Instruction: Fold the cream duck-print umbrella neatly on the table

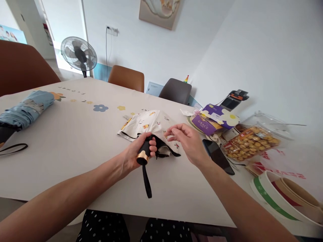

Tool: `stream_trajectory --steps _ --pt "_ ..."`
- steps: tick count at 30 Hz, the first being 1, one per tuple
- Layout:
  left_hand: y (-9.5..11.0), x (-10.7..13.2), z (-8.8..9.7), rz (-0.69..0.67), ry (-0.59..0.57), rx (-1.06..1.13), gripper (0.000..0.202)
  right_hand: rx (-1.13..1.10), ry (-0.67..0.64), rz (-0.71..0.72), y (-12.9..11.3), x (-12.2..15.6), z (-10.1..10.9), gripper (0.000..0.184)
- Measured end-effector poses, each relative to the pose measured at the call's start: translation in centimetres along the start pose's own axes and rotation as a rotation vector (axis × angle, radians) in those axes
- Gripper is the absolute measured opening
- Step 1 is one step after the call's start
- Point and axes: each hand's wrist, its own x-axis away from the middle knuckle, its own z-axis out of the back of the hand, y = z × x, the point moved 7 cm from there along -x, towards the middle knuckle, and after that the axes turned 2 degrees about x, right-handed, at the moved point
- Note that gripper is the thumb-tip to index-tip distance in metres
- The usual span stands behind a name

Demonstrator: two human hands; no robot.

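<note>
A folded white umbrella (146,123) with small printed figures and a black lining lies on the table in front of me. My left hand (137,153) is closed around its black handle, which has a gold ring at the end; a black wrist strap (147,181) trails toward me. My right hand (188,141) hovers just right of the canopy, fingers loosely curled and pinched at the edge of the fabric.
A folded blue umbrella (24,112) lies at the far left. A black phone (218,155), a purple box (214,119), a bag of snacks (249,143) and stacked paper bowls (285,198) crowd the right side. Chairs (127,77) and a fan (78,55) stand beyond the table (75,141).
</note>
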Motion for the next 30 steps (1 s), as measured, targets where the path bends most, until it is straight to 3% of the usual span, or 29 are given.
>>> stream_trajectory --steps 2,4,9,12,17,23,27,30 --pt "0.5 0.1 0.0 -0.030 -0.004 0.046 0.019 -0.066 -0.060 -0.061 0.7 1.3 -1.1 0.020" --pt "0.9 0.1 0.0 -0.049 -0.008 0.064 0.019 -0.130 -0.207 -0.150 1.7 2.2 -3.4 0.020" --pt "1.3 0.0 0.1 -0.065 -0.037 0.056 0.018 -0.269 -0.448 -0.342 3.9 2.9 -8.2 0.023" --pt "1.3 -0.1 0.2 -0.060 -0.051 0.053 0.018 -0.356 -0.377 -0.391 4.1 2.2 -8.5 0.019" --pt "1.5 -0.4 0.2 -0.091 -0.062 0.013 0.019 -0.460 -0.193 -0.458 4.6 1.0 -7.1 0.022" --pt "1.0 -0.4 0.5 -0.138 0.021 -0.187 0.017 -0.649 -0.161 -0.565 5.7 0.0 -6.8 0.023" --pt "0.3 -0.4 0.4 -0.119 -0.019 -0.224 0.017 -0.695 -0.130 -0.633 6.0 -0.2 -7.0 0.024" --pt "0.3 -0.4 0.3 -0.128 -0.053 -0.198 0.017 -0.748 -0.185 -0.651 5.9 0.1 -7.7 0.026"
